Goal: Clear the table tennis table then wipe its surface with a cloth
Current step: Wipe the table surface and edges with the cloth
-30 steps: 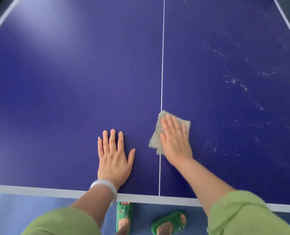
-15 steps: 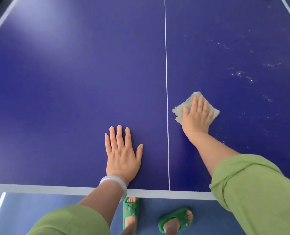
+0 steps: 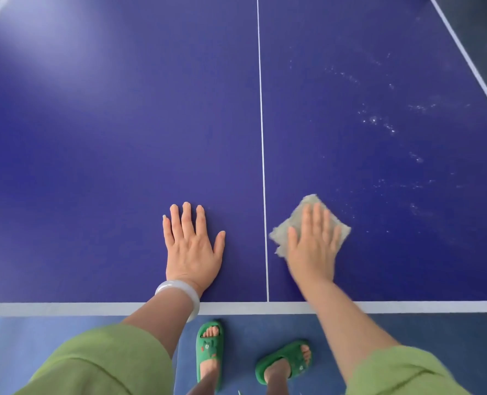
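Slippers [image 3: 209, 347]: a green pair on the blue floor, at 6 o'clock of the white end line [image 3: 65, 308].
Bracelet [image 3: 179, 289]: a pale ring round the left wrist, over the end line.
Left hand [image 3: 192, 246]: flat on the table [image 3: 122, 138], fingers straight and slightly spread, holding nothing.
Right hand [image 3: 312, 246]: flat with straight fingers, pressing on the cloth; slightly blurred.
Cloth [image 3: 280, 233]: pale grey-green, on the table under the right hand, at 3 o'clock of the left hand, just across the centre line [image 3: 262, 138].
Specks [image 3: 376, 121]: white, scattered from 12 to 2 o'clock of the cloth.
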Tool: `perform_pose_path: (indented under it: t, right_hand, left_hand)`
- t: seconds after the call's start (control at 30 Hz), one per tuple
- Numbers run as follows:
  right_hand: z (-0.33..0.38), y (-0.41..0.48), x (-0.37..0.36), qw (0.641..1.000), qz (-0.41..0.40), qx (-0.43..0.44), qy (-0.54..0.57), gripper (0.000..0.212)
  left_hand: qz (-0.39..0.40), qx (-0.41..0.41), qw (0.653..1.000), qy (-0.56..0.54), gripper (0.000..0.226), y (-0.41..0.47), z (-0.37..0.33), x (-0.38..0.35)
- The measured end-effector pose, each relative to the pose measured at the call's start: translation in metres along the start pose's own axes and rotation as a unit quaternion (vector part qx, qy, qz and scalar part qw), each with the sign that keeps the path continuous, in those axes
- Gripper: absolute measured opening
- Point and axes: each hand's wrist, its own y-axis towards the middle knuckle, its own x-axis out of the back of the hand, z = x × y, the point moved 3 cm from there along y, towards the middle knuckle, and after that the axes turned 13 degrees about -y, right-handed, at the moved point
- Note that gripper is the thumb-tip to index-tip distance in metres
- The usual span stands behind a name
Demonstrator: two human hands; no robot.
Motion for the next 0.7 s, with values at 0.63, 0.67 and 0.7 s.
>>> perform_pose_path:
  t: [0.63, 0.67, 0.7]
  right_hand:
    - [-0.076, -0.058, -0.023, 0.980, -0.034, 0.190, -0.035, 0.059]
    - [-0.096, -0.056, -0.026, 0.974, -0.034, 0.221, -0.041, 0.058]
    - [-0.120, -0.051, -0.029, 0.974, -0.033, 0.220, -0.048, 0.057]
  left_hand:
    - [0.040, -0.019, 0.996, -0.078, 0.069, -0.010, -0.132, -0.039]
    - [0.046, -0.012, 0.997, -0.058, 0.071, -0.013, -0.141, -0.049]
    - [0.046, -0.007, 0.998, -0.030, 0.072, -0.015, -0.146, -0.056]
